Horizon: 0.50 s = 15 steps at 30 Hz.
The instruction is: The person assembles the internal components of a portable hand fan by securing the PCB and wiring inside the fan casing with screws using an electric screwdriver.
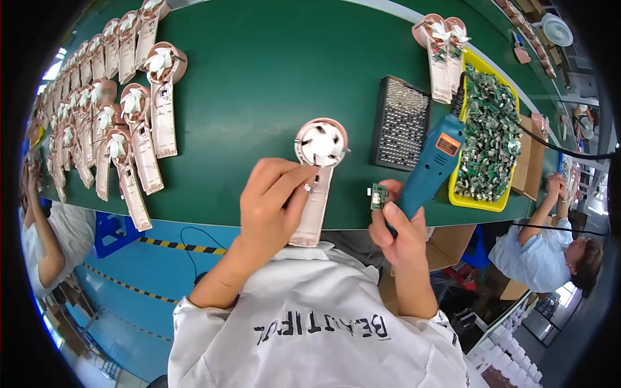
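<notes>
Beside screw tray (401, 123) | yellow bin (490, 136) of boards | fan halves (123, 129) left

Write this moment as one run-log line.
left hand: pressing on pink fan | right hand: holds blue screwdriver, small circuit board | surface: green table

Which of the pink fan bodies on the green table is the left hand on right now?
The pink fan body lying alone mid-table, white blades up. The left hand rests on its handle; all others lie untouched, in rows at the far left or beside the yellow tray.

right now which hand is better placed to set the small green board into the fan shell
Right hand: it already pinches the green circuit board beside the pink fan shell. The left hand is steadying that shell.
</notes>
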{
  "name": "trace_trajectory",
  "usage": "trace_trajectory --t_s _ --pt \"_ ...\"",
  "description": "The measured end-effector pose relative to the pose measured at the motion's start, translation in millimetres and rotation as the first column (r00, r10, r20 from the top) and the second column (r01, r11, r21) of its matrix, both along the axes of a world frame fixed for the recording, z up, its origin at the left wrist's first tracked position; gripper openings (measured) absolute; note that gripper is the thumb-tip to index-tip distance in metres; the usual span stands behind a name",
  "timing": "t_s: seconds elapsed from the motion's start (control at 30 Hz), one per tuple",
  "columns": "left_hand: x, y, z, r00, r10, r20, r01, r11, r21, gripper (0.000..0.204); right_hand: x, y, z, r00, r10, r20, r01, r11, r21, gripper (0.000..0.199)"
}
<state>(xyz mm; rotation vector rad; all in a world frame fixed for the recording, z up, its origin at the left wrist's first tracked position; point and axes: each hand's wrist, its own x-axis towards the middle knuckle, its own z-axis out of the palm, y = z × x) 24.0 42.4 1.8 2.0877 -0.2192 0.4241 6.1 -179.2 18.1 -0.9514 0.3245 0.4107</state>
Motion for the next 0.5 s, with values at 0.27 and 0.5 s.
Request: trace_trajectory --t_s 0.27,0.5 --pt "3 1 -8 0.947 -0.026 -0.320 -0.131 0.878 -0.461 0.013 19 39 19 0.967 0.226 0.120 -0.098 0.760 -0.643 0.036" --pt "3 3 -9 0.948 -0.059 -0.313 -0.106 0.869 -0.483 0.013 22 48 8 0.883 0.377 0.281 -0.011 0.615 -0.789 0.031"
